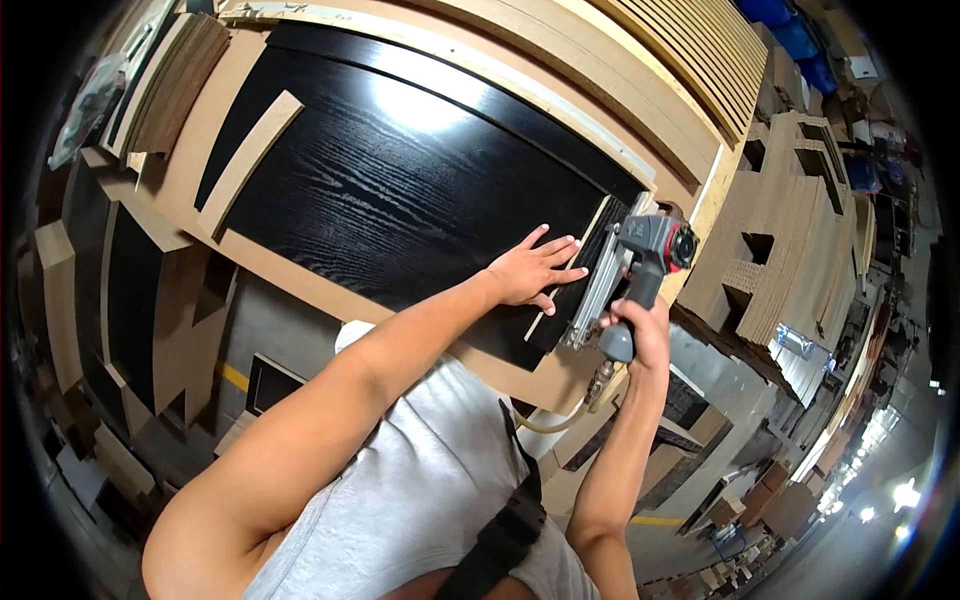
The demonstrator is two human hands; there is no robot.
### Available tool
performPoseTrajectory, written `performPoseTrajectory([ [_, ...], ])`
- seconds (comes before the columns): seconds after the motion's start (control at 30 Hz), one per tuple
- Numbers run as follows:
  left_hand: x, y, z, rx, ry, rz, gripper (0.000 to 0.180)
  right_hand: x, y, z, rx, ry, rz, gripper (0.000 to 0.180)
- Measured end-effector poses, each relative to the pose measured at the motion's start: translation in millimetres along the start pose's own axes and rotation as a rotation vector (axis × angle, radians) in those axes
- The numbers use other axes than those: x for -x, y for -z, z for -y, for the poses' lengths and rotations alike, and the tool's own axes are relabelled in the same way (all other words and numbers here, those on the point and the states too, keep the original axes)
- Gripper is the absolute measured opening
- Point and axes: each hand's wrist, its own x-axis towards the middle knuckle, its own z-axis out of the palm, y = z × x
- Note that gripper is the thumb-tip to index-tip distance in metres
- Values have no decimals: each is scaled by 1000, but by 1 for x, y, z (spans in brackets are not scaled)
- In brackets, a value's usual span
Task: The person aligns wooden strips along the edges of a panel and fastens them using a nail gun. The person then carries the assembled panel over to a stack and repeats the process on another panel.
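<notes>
A black wood-grain panel (400,190) lies on the brown work surface in front of me. Along its right end runs a narrow black strip (575,280) with a pale edge. My left hand (535,270) rests there, fingers spread and flat, the fingertips on the strip. My right hand (645,325) is wrapped round the handle of a grey and black pneumatic nail gun (645,245), whose long magazine lies along the panel's right end. The nose is hard to make out. Across the panel's left part lies a pale wooden strip (250,165).
An air hose (550,425) hangs from the gun past the table's near edge. Long boards (600,85) and slats lie along the far side. Stacked cardboard (790,230) stands at the right. More panels (140,290) stand at the left, beside a stack of brown boards (180,80).
</notes>
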Motion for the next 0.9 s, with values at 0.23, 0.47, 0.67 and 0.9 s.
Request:
performPoseTrajectory([
  [0.23, -4, 4, -2, 53, 46, -17, 115, 57, -2, -36, -10, -93, -11, 54],
  [0.47, -6, 7, -2, 128, 78, 4, 115, 59, -9, -54, -50, -93, 2, 54],
  [0.67, -3, 12, -4, 135, 75, -3, 116, 57, -8, -54, -52, -137, -10, 44],
  [0.9, -3, 4, -3, 138, 70, -2, 116, 85, -11, -69, 33, -60, -25, 22],
])
